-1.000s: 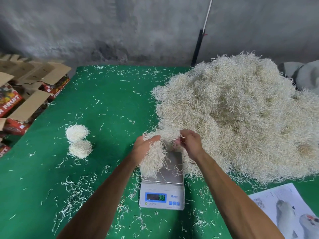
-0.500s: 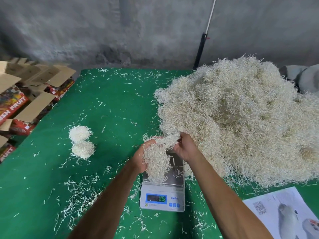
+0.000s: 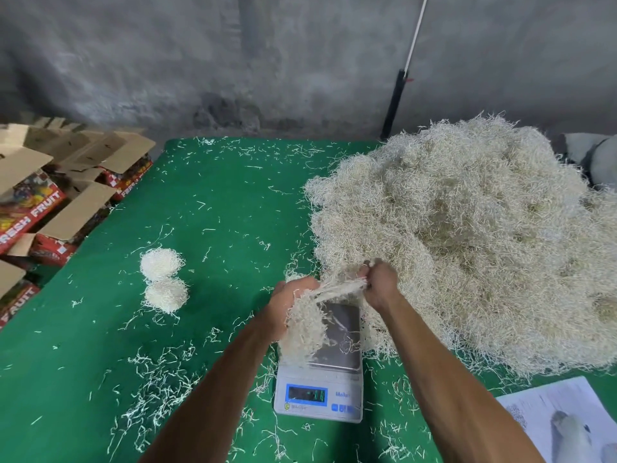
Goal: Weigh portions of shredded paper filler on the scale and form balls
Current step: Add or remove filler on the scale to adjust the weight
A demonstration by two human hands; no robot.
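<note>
Both hands hold one clump of shredded paper (image 3: 305, 324) over the scale (image 3: 319, 392) — the left hand (image 3: 290, 300) grips the big part, the right hand (image 3: 379, 284) pinches off extra strands so the weight comes right. Two finished balls (image 3: 163, 279) sit aside on the table (image 3: 217, 212).

Green table cover (image 3: 217, 202); cream shredded paper pile (image 3: 467, 245); two off-white balls (image 3: 162, 264); white scale (image 3: 319, 392), blue-framed display; red printed fruit cartons (image 3: 30, 212); grey wall (image 3: 200, 61).

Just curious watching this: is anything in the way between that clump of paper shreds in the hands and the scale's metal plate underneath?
Nothing visible. The portion hangs right over the scale, whose plate carries only a few stray strands.
</note>
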